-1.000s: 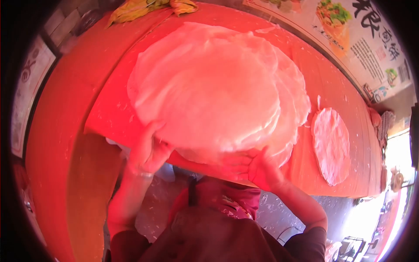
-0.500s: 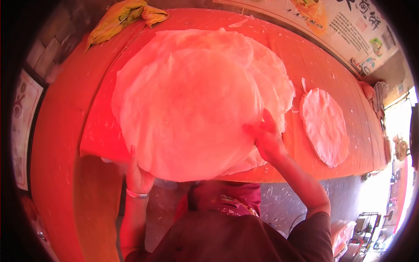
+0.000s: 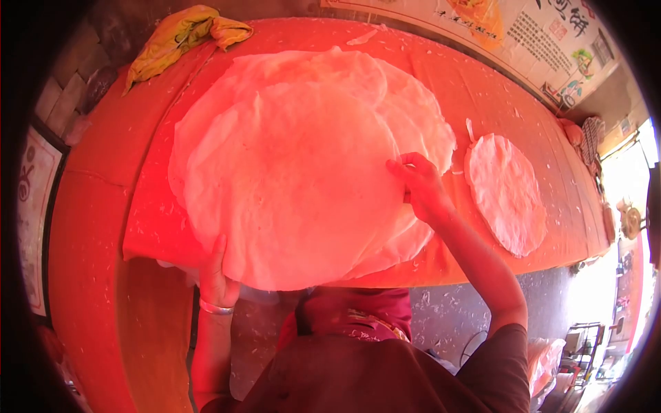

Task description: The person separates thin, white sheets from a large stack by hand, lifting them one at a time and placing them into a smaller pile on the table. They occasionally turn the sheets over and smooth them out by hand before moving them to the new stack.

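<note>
A wide, thin, round pancake (image 3: 303, 179) lies on top of a loose stack of similar sheets (image 3: 423, 124), whose uneven rims show behind it and to the right. My left hand (image 3: 219, 279), with a silver bangle at the wrist, grips its near left edge, thumb on top and the other fingers hidden underneath. At the right edge, my right hand (image 3: 423, 189) pinches the sheet between thumb and bent fingers. The near rim hangs slightly past the table's front edge.
A smaller stack of round pancakes (image 3: 506, 196) sits at the right on the cloth-covered table (image 3: 441, 265). A yellow bag (image 3: 172, 45) lies at the far left corner. Crumbs dot the cloth. A printed poster (image 3: 537, 41) lines the wall behind.
My right hand has moved slightly up along the right edge, and its spread fingers have closed into a pinch. My left thumb now lies over the near left edge.
</note>
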`<state>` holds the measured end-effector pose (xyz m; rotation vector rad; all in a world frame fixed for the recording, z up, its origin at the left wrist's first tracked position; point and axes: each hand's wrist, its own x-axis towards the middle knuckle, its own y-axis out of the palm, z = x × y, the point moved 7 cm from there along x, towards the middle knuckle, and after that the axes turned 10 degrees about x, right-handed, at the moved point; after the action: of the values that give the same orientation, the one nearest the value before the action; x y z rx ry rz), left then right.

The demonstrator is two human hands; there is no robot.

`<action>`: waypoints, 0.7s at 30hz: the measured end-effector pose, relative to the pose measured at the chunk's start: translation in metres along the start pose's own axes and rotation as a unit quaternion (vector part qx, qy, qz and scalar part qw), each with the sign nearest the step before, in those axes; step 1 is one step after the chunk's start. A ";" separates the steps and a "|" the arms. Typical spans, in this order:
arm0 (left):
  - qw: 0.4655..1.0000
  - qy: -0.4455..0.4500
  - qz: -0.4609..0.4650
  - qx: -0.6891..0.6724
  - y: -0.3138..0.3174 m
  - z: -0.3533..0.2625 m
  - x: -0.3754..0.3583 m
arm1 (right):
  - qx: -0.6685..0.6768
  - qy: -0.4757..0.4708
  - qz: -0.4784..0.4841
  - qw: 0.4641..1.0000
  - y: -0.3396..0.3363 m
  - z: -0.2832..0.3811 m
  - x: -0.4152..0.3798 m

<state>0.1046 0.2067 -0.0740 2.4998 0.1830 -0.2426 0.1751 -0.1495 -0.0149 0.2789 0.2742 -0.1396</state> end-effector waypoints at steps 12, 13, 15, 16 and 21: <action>0.999 0.020 -0.041 0.000 0.011 -0.015 -0.005 | 0.061 -0.027 0.007 0.998 -0.010 -0.010 0.003; 0.998 0.015 -0.053 0.007 0.000 -0.011 -0.002 | 0.099 -0.022 0.018 0.995 -0.005 -0.009 0.002; 0.996 0.040 -0.080 0.028 -0.004 -0.015 -0.003 | 0.160 0.013 0.060 0.985 0.009 -0.008 -0.001; 0.994 0.048 -0.086 0.039 -0.002 -0.015 -0.001 | 0.185 0.040 0.088 0.978 0.018 -0.005 -0.003; 0.997 -0.029 -0.042 0.059 -0.041 -0.021 0.017 | 0.100 -0.018 0.207 0.973 0.013 0.003 0.022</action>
<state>0.1158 0.2528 -0.0844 2.6005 0.2565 -0.3710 0.1993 -0.1405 -0.0156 0.5270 0.1601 0.2411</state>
